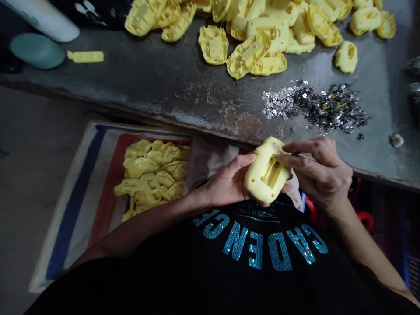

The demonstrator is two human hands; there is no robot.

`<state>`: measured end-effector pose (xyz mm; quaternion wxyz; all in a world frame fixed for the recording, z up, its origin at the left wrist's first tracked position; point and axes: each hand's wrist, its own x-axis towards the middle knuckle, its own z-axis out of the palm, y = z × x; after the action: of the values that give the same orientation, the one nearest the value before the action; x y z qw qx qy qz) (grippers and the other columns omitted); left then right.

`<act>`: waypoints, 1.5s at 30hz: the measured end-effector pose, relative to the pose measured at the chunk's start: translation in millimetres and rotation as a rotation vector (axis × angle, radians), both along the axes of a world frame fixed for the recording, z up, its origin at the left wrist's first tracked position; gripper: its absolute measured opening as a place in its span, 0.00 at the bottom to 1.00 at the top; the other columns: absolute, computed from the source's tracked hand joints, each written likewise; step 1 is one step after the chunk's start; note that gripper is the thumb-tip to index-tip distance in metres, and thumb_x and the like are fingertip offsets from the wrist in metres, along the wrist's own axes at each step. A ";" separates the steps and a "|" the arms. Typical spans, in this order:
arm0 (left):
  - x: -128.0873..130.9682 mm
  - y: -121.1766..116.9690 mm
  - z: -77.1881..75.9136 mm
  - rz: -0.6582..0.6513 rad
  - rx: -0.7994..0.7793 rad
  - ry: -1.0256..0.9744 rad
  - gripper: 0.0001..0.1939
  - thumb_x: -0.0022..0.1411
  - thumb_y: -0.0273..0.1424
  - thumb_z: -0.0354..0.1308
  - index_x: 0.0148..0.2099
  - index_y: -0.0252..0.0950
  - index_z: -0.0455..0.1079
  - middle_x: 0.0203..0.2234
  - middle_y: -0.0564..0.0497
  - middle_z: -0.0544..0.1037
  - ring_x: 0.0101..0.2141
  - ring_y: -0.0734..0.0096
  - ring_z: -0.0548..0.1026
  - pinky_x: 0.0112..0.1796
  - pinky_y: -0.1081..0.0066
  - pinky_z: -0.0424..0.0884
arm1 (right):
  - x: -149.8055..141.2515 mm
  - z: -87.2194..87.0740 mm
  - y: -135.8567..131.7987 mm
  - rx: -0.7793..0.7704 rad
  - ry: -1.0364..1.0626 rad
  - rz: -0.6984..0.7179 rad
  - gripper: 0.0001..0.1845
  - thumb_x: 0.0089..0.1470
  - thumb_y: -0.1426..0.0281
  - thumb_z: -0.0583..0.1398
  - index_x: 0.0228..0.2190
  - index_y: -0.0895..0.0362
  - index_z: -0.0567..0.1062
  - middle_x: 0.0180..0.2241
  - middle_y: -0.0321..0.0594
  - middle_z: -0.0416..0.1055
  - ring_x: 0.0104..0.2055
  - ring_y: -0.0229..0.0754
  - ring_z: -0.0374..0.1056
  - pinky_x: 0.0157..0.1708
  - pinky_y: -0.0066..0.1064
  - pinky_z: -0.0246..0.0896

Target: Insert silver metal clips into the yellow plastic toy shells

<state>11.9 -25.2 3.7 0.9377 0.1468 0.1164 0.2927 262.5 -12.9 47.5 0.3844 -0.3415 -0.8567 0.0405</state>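
My left hand grips a yellow plastic shell by its side, close to my body and just off the table's front edge. The shell has a long recessed slot and small round holes, and its slotted face is turned up. At the slot's upper end are the fingertips of my right hand, pinched together. Whatever they may hold is too small and hidden to name. On the table beyond lies a pile of small shiny metal pieces, a few yellow bits among them.
Many yellow shells are heaped at the back of the worn grey table. More fill a striped sack below, left of my lap. A green oval object and a yellow strip lie at the table's left.
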 end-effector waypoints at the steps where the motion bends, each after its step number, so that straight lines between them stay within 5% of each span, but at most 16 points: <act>1: 0.1 -0.1 0.4 -0.005 0.005 0.006 0.43 0.74 0.52 0.70 0.81 0.40 0.65 0.58 0.36 0.88 0.52 0.39 0.92 0.36 0.61 0.88 | 1.6 -0.8 0.6 -0.002 0.004 0.011 0.18 0.73 0.75 0.67 0.57 0.42 0.87 0.53 0.40 0.89 0.43 0.51 0.81 0.45 0.49 0.67; 4: 1.0 -0.6 1.8 -0.013 0.030 0.038 0.46 0.71 0.55 0.73 0.81 0.42 0.64 0.57 0.37 0.89 0.51 0.39 0.92 0.37 0.58 0.89 | 5.2 0.0 1.2 -0.043 0.032 0.021 0.19 0.73 0.75 0.68 0.57 0.41 0.88 0.54 0.38 0.89 0.43 0.51 0.82 0.46 0.50 0.69; 11: 5.3 -2.6 4.8 0.057 0.086 0.118 0.43 0.70 0.56 0.75 0.78 0.45 0.68 0.60 0.37 0.88 0.52 0.41 0.91 0.35 0.63 0.88 | 2.2 17.0 1.8 -0.398 0.267 0.012 0.13 0.70 0.72 0.72 0.50 0.41 0.91 0.47 0.40 0.87 0.49 0.53 0.84 0.48 0.50 0.78; 14: 7.7 -4.1 5.2 0.076 0.106 0.138 0.46 0.70 0.55 0.75 0.81 0.47 0.66 0.62 0.38 0.88 0.52 0.40 0.92 0.36 0.61 0.89 | 0.6 22.6 4.0 -0.395 0.195 -0.020 0.07 0.68 0.70 0.75 0.44 0.43 0.89 0.44 0.40 0.86 0.48 0.55 0.82 0.51 0.55 0.78; 19: 10.4 -8.9 1.6 0.248 0.098 0.254 0.33 0.69 0.44 0.79 0.71 0.46 0.77 0.62 0.46 0.88 0.56 0.50 0.91 0.50 0.61 0.90 | -0.2 22.9 10.5 -0.318 0.028 0.000 0.04 0.69 0.66 0.74 0.41 0.47 0.84 0.43 0.42 0.85 0.47 0.57 0.80 0.52 0.57 0.74; 24: 8.5 -5.6 3.7 0.116 0.121 0.208 0.45 0.70 0.50 0.77 0.82 0.51 0.66 0.64 0.41 0.87 0.54 0.40 0.91 0.34 0.61 0.90 | -2.2 20.0 16.1 -0.403 0.064 0.031 0.09 0.69 0.59 0.72 0.38 0.48 0.81 0.43 0.43 0.84 0.46 0.55 0.79 0.50 0.54 0.78; 31: 5.3 1.3 8.4 -0.060 0.087 0.159 0.53 0.69 0.61 0.74 0.86 0.48 0.61 0.64 0.36 0.87 0.57 0.35 0.91 0.35 0.61 0.92 | 3.7 33.0 25.1 -0.487 0.056 0.139 0.07 0.70 0.63 0.70 0.38 0.49 0.80 0.43 0.41 0.82 0.47 0.52 0.79 0.52 0.50 0.76; 39: 6.9 0.4 4.2 -0.030 0.114 0.183 0.53 0.70 0.61 0.74 0.86 0.49 0.60 0.65 0.34 0.86 0.55 0.36 0.92 0.35 0.61 0.92 | 4.2 47.6 35.6 -0.444 -0.198 0.141 0.04 0.68 0.67 0.66 0.38 0.49 0.81 0.44 0.45 0.82 0.48 0.56 0.76 0.52 0.52 0.75; 45: 7.1 -0.7 7.8 -0.020 0.112 0.185 0.48 0.71 0.60 0.73 0.84 0.53 0.63 0.65 0.38 0.87 0.57 0.35 0.91 0.34 0.63 0.91 | 7.0 47.4 41.7 -0.481 -0.180 0.178 0.04 0.68 0.63 0.67 0.39 0.47 0.82 0.44 0.42 0.82 0.49 0.55 0.78 0.52 0.53 0.78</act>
<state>19.0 -25.9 11.5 0.9161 0.2263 0.1845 0.2748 269.5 28.7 94.9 0.2096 -0.3485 -0.8799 0.2459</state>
